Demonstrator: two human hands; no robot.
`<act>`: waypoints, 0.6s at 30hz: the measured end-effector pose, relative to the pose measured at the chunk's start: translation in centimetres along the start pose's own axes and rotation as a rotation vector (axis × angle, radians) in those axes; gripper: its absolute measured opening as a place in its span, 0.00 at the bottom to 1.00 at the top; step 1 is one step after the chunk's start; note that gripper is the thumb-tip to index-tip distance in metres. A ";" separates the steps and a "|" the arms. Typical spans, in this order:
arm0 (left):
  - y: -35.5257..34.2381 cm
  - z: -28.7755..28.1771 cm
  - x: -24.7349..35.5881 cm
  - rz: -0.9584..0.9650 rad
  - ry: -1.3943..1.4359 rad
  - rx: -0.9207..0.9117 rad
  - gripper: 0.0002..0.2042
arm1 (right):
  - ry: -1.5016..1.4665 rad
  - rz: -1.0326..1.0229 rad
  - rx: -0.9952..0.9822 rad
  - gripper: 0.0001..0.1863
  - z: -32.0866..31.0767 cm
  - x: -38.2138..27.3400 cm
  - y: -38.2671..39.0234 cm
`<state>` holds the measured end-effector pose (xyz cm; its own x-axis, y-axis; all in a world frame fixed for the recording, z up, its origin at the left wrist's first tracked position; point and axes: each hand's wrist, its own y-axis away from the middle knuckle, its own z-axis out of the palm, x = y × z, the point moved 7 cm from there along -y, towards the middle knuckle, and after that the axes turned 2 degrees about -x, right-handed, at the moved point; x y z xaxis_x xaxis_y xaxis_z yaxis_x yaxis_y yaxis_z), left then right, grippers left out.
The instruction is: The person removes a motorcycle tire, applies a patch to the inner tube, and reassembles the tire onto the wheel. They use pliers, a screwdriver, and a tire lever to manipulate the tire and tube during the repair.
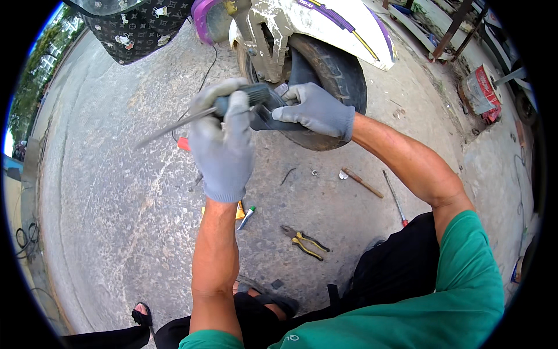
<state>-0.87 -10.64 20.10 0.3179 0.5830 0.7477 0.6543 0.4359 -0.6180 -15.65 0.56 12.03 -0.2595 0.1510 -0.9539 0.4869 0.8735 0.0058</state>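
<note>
The long-shafted tool (185,123) is in the left hand's (224,136) curled fingers, before the wheel (340,64); the right hand (319,110) pinches black rubber (265,121). Below, well inside the concrete ground's (133,232) left edge, lie pliers (301,237).

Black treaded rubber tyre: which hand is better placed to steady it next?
Probably the grey-gloved right hand: it overlaps the tyre in view, while the left hand, farther left, holds a thin grey metal rod.

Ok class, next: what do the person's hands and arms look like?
The left hand and right hand wear grey gloves, paler on the fingers, with snug cuffs. The forearms are bare; the short sleeves are green.
</note>
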 end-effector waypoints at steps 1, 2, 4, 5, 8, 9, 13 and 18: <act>-0.1 0.1 -1.1 -0.082 0.010 -0.025 0.11 | 0.005 -0.013 -0.005 0.14 0.1 0.5 -0.2; -0.6 0.5 -1.0 -0.170 0.024 -0.049 0.11 | 0.013 -0.021 -0.014 0.14 0.1 1.2 -0.2; -1.5 -1.1 0.2 -0.111 0.270 0.096 0.10 | 0.045 0.022 -0.011 0.14 0.3 0.7 -0.4; -1.9 -2.7 1.9 0.039 0.228 0.153 0.11 | 0.032 0.051 -0.009 0.14 0.7 1.0 0.4; -0.6 -4.7 4.2 0.176 0.274 0.266 0.12 | 0.020 0.054 0.001 0.14 0.2 -0.1 0.4; -0.5 -2.5 2.3 0.115 0.210 0.151 0.11 | 0.011 0.025 -0.001 0.15 0.0 0.1 0.2; -0.4 -0.1 -1.1 -0.124 0.115 -0.057 0.11 | 0.049 0.008 -0.031 0.16 0.6 -0.1 -0.1; -0.2 -4.6 5.2 0.274 0.324 0.259 0.15 | 0.022 0.075 0.015 0.16 0.2 1.4 0.1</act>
<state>3.81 -10.81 25.24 0.6785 0.4745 0.5609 0.3377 0.4766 -0.8117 -15.78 0.78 10.60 -0.2402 0.2259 -0.9441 0.5180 0.8523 0.0722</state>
